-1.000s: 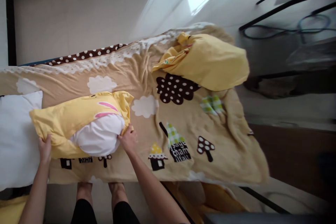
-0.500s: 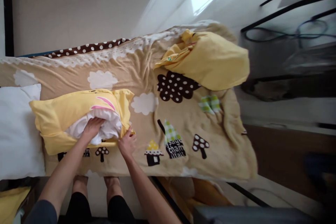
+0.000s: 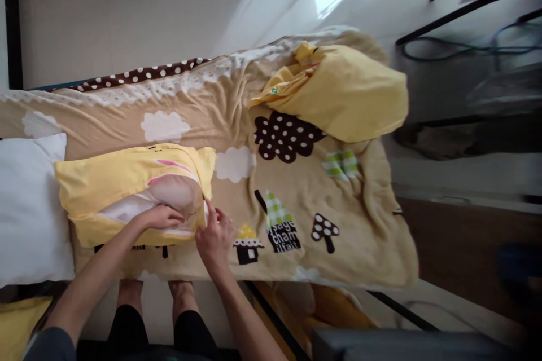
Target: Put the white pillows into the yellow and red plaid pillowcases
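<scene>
A yellow pillowcase [image 3: 105,183] with a white pillow [image 3: 122,210] partly inside lies on a tan patterned blanket [image 3: 237,124]. My left hand [image 3: 163,217] reaches into the case's open end, fingers curled on the pillow's corner and pushing it inward. My right hand [image 3: 215,237] pinches the case's open edge at its right end. A second yellow pillowcase [image 3: 351,93] lies bunched at the blanket's far right.
A bare white pillow [image 3: 29,208] lies at the left end of the bed. My legs stand at the bed's near edge. Dark cables and furniture sit at the right, past the blanket's end.
My left hand went from the case's left end to its opening and pushed the white pillow further in. Less white shows now. My right hand kept holding the open edge.
</scene>
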{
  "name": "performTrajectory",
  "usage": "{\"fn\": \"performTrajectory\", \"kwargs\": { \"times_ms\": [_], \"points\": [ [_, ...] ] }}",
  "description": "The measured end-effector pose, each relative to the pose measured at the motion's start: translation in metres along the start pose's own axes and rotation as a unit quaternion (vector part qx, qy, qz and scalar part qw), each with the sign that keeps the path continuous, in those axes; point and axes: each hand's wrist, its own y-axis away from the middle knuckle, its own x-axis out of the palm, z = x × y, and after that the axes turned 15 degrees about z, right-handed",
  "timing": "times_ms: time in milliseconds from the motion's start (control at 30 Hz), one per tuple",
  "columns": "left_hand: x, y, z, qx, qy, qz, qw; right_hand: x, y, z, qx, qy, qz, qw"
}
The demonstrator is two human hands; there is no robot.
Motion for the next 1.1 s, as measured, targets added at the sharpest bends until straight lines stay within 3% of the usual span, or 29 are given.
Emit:
{"fn": "performTrajectory", "kwargs": {
  "times_ms": [33, 100, 167, 200, 233, 267, 333, 400, 500, 600, 667, 733, 800, 900, 967, 1000, 1067, 1100],
  "points": [
    [-0.002, 0.02, -0.001, -0.015, 0.019, -0.047, 0.999, 0.003, -0.006, -0.007, 0.045, 0.003, 0.031, 0.998],
    [0.0, 0.067, 0.001, -0.092, 0.045, -0.217, 0.971, 0.008, -0.021, -0.019, 0.114, 0.0, 0.084, 0.99],
    [0.009, 0.115, 0.012, -0.225, 0.028, -0.417, 0.88, 0.01, -0.038, -0.023, 0.132, -0.002, 0.093, 0.987],
    [0.015, 0.136, 0.021, -0.296, 0.002, -0.489, 0.82, 0.011, -0.047, -0.022, 0.126, -0.002, 0.079, 0.989],
    [0.021, 0.152, 0.031, -0.36, -0.023, -0.52, 0.774, 0.011, -0.056, -0.019, 0.117, 0.001, 0.059, 0.991],
    [0.027, 0.164, 0.042, -0.412, -0.043, -0.52, 0.747, 0.01, -0.066, -0.015, 0.112, 0.006, 0.044, 0.993],
    [0.034, 0.174, 0.062, -0.481, -0.062, -0.462, 0.742, 0.007, -0.084, -0.006, 0.106, 0.027, 0.038, 0.993],
    [0.031, 0.168, 0.075, -0.531, -0.062, -0.406, 0.741, -0.001, -0.099, -0.001, 0.1, 0.044, 0.05, 0.993],
    [0.016, 0.149, 0.08, -0.583, -0.089, -0.374, 0.716, -0.022, -0.105, -0.001, 0.081, 0.044, 0.041, 0.995],
    [0.002, 0.136, 0.076, -0.554, -0.136, -0.327, 0.754, -0.035, -0.087, -0.006, 0.025, 0.042, -0.019, 0.999],
    [-0.001, 0.137, 0.074, -0.535, -0.14, -0.299, 0.778, -0.03, -0.069, -0.01, -0.017, 0.038, -0.031, 0.999],
    [-0.002, 0.146, 0.074, -0.553, -0.116, -0.298, 0.77, -0.015, -0.055, -0.015, -0.029, 0.035, 0.004, 0.999],
    [-0.001, 0.164, 0.071, -0.589, -0.07, -0.307, 0.744, -0.001, -0.047, -0.021, 0.001, 0.033, 0.049, 0.998],
    [0.001, 0.206, 0.049, -0.585, -0.02, -0.322, 0.744, 0.0, -0.036, -0.028, 0.037, 0.001, 0.034, 0.999],
    [0.003, 0.239, 0.022, -0.505, -0.058, -0.415, 0.755, -0.013, -0.023, -0.032, 0.015, -0.033, -0.028, 0.999],
    [0.004, 0.253, 0.008, -0.449, -0.1, -0.492, 0.74, -0.021, -0.015, -0.034, -0.007, -0.051, -0.078, 0.996],
    [0.006, 0.271, -0.014, -0.324, -0.199, -0.634, 0.673, -0.035, -0.004, -0.035, -0.059, -0.07, -0.17, 0.981],
    [0.006, 0.275, -0.019, -0.274, -0.233, -0.652, 0.667, -0.04, -0.002, -0.034, -0.09, -0.067, -0.191, 0.975]
  ]
}}
